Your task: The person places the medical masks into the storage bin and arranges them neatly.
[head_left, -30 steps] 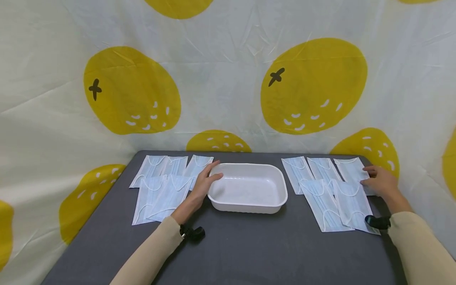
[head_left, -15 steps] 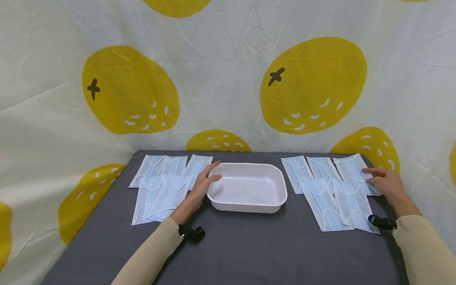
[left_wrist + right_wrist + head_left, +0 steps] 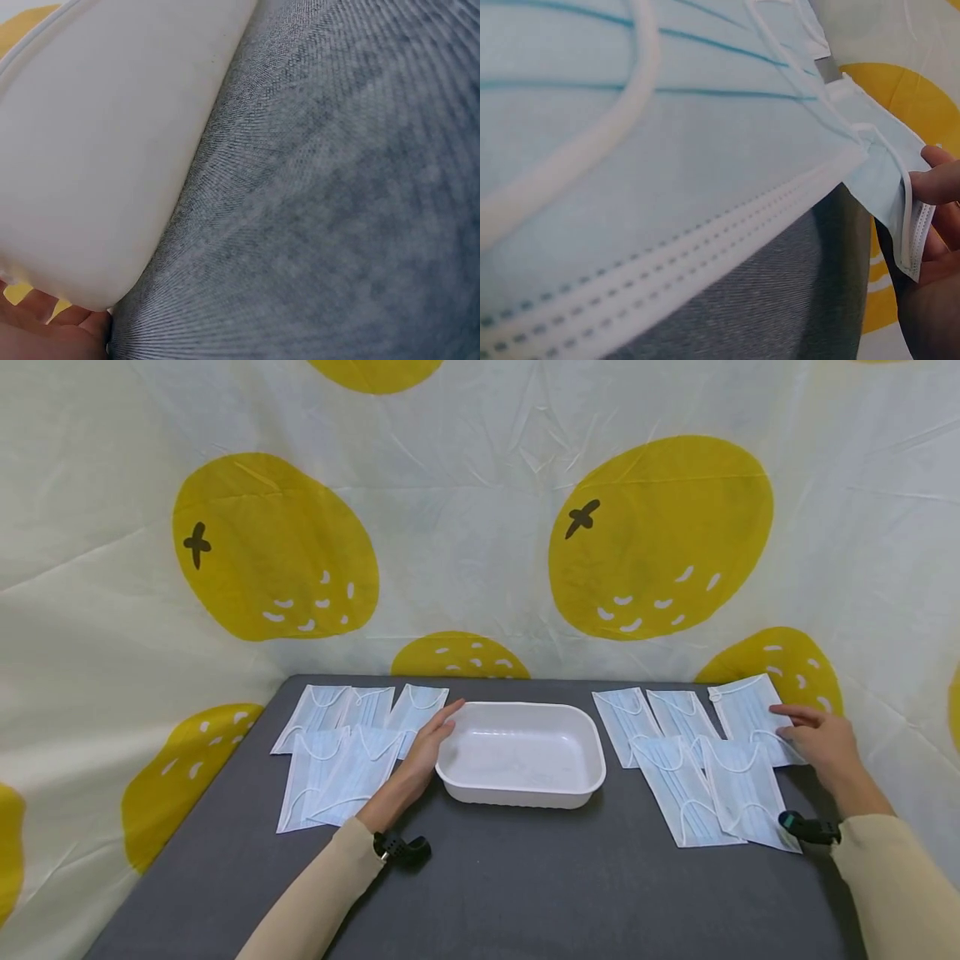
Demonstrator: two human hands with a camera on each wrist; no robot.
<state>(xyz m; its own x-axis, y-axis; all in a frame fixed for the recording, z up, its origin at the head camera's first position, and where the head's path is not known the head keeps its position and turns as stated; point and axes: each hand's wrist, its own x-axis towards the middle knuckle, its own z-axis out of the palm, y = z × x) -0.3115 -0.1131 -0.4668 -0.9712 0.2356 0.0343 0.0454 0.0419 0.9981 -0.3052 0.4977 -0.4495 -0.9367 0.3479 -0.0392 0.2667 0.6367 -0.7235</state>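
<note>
At the left end of a white plastic basin (image 3: 525,752), my left hand (image 3: 420,752) rests with its fingers stretched along the outer wall. Its fingertips show against the basin's side (image 3: 82,172) in the left wrist view. My right hand (image 3: 823,745) pinches the right edge of a pale blue face mask (image 3: 750,714), the farthest one in the right group. Thumb in front and fingers behind, the right hand (image 3: 937,217) holds that mask's edge (image 3: 889,165) in the right wrist view. Two nearer masks (image 3: 690,793) (image 3: 750,793) overlap below it.
Several more face masks (image 3: 341,777) lie overlapping to the left of the basin. Other masks (image 3: 625,722) lie between the basin and my right hand. The dark grey table (image 3: 480,877) ends at a white curtain (image 3: 465,527) with yellow fruit prints.
My right hand has moved slightly right and away from me, drawing the far right mask the same way, apart from its neighbours. My left thumb has drawn back towards the basin's rim.
</note>
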